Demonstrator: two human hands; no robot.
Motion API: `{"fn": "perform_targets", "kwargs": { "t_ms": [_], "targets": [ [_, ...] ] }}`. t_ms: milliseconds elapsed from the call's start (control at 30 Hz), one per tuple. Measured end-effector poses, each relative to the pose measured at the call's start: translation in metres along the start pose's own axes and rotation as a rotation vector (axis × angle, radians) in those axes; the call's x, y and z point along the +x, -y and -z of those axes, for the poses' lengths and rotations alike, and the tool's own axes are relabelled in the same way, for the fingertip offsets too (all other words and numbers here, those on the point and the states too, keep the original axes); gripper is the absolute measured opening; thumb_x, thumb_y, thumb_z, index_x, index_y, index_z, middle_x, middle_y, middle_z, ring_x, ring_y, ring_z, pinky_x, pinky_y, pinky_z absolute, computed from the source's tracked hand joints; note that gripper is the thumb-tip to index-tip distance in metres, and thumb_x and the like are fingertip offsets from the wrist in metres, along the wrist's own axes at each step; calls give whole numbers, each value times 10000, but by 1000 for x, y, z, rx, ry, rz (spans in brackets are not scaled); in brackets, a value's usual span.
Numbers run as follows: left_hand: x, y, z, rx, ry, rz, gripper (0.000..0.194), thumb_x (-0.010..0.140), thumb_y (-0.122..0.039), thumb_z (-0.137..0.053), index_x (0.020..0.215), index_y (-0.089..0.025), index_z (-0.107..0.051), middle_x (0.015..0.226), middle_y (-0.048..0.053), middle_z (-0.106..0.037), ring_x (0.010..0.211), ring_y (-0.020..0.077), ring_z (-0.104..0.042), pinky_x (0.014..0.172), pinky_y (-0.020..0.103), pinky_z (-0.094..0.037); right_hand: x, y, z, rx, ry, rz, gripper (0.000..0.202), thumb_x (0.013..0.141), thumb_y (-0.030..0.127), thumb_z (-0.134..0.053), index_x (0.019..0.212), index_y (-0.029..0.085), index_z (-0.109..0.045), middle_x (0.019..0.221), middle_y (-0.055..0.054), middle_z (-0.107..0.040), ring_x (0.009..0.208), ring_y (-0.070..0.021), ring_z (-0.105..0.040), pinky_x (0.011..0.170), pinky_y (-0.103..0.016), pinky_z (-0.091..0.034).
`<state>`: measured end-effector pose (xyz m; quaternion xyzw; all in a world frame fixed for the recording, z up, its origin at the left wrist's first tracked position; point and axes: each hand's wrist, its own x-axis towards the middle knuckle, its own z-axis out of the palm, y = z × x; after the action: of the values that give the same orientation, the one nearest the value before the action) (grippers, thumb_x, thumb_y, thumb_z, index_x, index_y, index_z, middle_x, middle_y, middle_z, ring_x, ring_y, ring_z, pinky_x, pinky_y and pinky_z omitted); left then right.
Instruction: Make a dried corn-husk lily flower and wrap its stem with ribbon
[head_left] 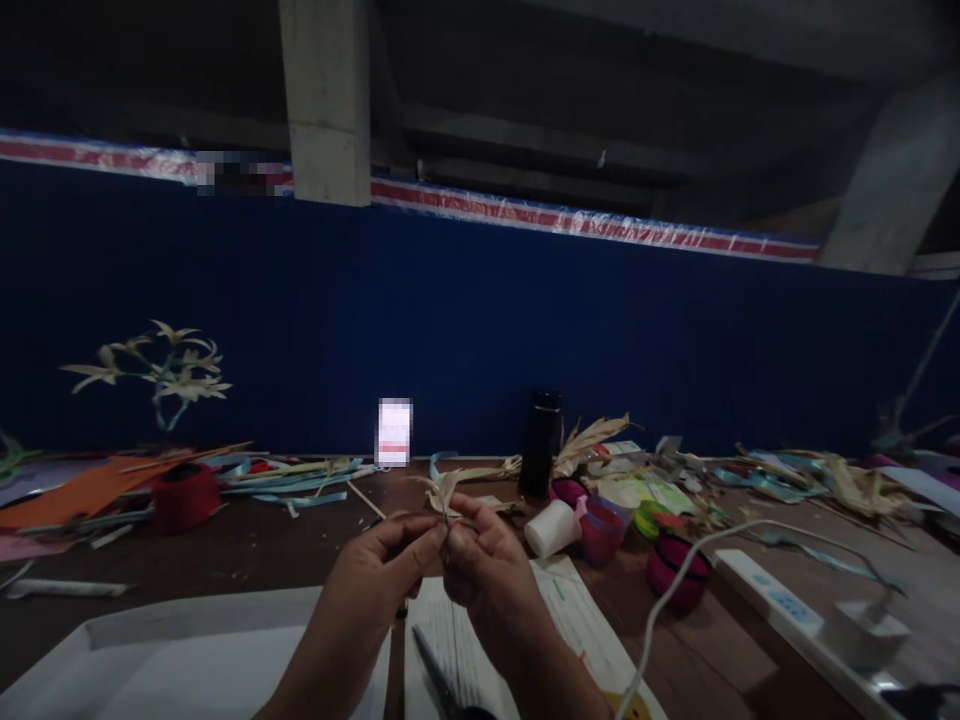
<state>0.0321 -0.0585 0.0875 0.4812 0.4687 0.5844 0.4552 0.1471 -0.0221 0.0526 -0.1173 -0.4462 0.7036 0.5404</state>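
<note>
Pale, papery flower stands upright between the two hands, above the brown table. The left hand pinches it low down with thumb and finger. The right hand pinches it at the same low spot, and the two thumbs are side by side. Its thin petals stick up over the fingertips.

Under the hands is a white paper sheet with printed lines. On it lies a dark, pointed tool that looks like scissors, partly cut off by the bottom edge. To the left is a wide white tray with a low rim.

Just right of the right hand, a small white roll lies tipped over, close to a tall black bottle. Farther right are a round, dark pink roll, a bendy white cord and a long white power strip.

Over on the far left sit a fat red roll and a flat orange paper. Behind them stands a bunch of pale flowers on blue stems. A small bright screen glows in front of the dark blue wall.
</note>
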Motion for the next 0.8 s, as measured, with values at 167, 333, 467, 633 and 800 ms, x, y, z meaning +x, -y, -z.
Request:
{"fn": "perform_targets", "kwargs": {
  "t_ms": [167,333,467,633,800],
  "targets": [
    [7,6,2,-80,54,30,320,648,-443,-677,772,-147,-683,580,-6,-580,507,107,-477,515,240,-358,2,-7,5,24,-3,-19,322,778,247,-635,1073,183,-520,611,67,-410,440,-23,-222,427,-206,-127],
    [15,15,3,-94,56,-43,270,663,-409,-676,608,-153,-613,611,-13,-548,547,101,-463,541,229,-356,4,-14,9,27,-35,-37,317,772,263,-646,1057,190,-529,609,72,-404,429,-15,-220,414,-196,-136],
    [22,19,1,-35,31,-117,230,690,-346,-661,584,-159,-580,624,-26,-506,586,103,-449,574,219,-364,5,-17,13,-39,-112,-31,294,755,319,-662,991,178,-557,511,93,-372,396,-15,-227,393,-181,-147],
    [31,25,1,20,-16,-103,199,693,-346,-649,646,-164,-584,617,-30,-508,585,110,-451,572,218,-364,5,-18,23,-215,-157,-76,312,703,412,-690,855,169,-567,460,103,-356,359,-11,-224,356,-168,-134],
    [34,33,3,76,-19,-131,159,728,-303,-610,662,-165,-567,629,-34,-489,594,106,-437,576,212,-359,3,-19,23,-330,-223,-98,341,690,468,-676,682,155,-542,399,108,-308,346,-12,-186,350,-181,-104]
  ]
}}
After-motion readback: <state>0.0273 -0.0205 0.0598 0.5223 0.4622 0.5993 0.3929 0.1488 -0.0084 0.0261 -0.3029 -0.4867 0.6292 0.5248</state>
